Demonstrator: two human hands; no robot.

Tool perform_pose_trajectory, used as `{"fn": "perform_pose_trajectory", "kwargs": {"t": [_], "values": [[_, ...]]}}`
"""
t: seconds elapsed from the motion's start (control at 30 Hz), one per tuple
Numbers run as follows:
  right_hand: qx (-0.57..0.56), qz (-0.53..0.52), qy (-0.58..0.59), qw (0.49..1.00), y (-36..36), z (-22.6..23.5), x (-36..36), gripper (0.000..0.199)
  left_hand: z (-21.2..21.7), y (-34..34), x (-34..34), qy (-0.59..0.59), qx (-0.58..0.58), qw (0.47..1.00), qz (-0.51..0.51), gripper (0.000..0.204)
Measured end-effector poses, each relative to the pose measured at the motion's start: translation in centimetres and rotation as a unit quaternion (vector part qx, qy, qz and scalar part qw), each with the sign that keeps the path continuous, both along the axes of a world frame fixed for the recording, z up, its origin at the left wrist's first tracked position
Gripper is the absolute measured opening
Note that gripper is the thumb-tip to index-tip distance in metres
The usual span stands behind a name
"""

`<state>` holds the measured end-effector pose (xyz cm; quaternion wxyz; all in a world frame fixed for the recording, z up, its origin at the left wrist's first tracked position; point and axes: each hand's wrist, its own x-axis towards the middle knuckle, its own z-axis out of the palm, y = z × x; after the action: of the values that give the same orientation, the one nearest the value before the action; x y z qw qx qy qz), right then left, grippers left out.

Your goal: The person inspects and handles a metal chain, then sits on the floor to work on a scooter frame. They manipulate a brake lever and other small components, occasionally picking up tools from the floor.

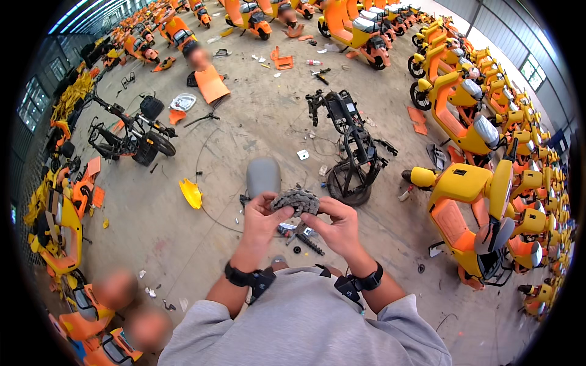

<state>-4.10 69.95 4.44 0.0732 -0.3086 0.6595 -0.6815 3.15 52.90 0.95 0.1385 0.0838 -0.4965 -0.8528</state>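
A: What are the hands doing?

B: The left hand (259,213) and right hand (336,222) are both pinching one bunched grey chain (296,200), held just in front of the grey seat (263,177). Keeping fingertips on the outer loops seems wise, so it isn't slipping.

A: Counts?

B: One chain, one seat, one stripped black frame (354,152) standing beyond.

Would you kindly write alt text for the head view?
Both hands, left hand and right hand, hold a bunched grey metal chain over a concrete floor, near a stripped black scooter frame; yellow and orange scooters stand around.
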Motion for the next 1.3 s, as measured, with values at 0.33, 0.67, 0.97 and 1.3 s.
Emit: {"fn": "perform_pose_trajectory", "kwargs": {"t": [0.33,0.67,0.97,1.3], "values": [[0.082,0.085,0.001,0.993,-0.4,0.6,0.6,0.020,6.3,-2.7,2.2,-0.091,-0.335,0.934,-0.086,0.032],[0.107,0.094,-0.041,0.989,-0.3,0.8,0.2,0.019,3.9,-3.0,2.6,-0.096,-0.261,0.958,-0.065,0.032],[0.056,0.104,-0.129,0.985,-0.6,-0.3,0.9,0.027,2.0,-2.5,2.3,-0.043,-0.106,0.993,-0.036,0.026],[0.074,0.073,0.052,0.993,-0.8,0.1,1.1,0.025,0.9,-2.6,2.3,0.013,-0.088,0.995,-0.036,0.027]]}}
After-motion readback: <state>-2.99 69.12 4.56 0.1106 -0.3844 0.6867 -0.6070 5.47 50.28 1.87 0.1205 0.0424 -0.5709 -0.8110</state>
